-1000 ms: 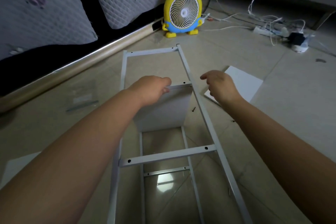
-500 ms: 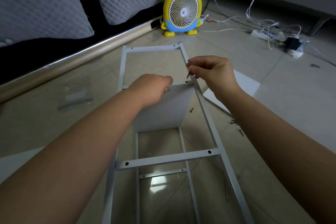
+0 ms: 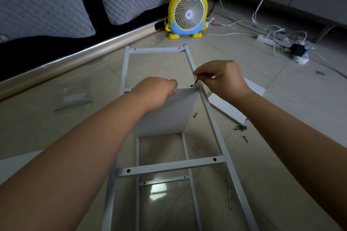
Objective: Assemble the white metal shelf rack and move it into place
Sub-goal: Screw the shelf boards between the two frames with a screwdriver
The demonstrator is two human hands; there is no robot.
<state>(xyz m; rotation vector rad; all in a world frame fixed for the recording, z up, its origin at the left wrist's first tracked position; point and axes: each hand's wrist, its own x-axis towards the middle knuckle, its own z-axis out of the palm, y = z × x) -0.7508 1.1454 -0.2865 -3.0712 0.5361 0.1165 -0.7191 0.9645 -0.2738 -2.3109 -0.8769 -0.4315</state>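
The white metal rack frame [image 3: 216, 129] lies on its side on the tiled floor, long rails running away from me. A white shelf panel [image 3: 169, 114] stands upright between the two side frames. My left hand [image 3: 155, 92] grips the panel's top edge at the middle crossbar. My right hand [image 3: 223, 78] pinches a small black screw [image 3: 195, 81] just above the hole [image 3: 191, 86] at the crossbar's right end. The near crossbar [image 3: 169, 166] shows an empty hole at each end.
Another white panel [image 3: 231, 105] lies flat to the right, with loose black screws [image 3: 241, 128] near it. A screwdriver [image 3: 229, 198] lies by the right rail. A plastic bag [image 3: 73, 97] is on the left. A yellow fan [image 3: 186, 11], cables and a power strip [image 3: 266, 39] sit at the back.
My right hand rose from the floor beside the right rail with a screw and brought it down to the crossbar hole. The left hand kept its hold on the panel.
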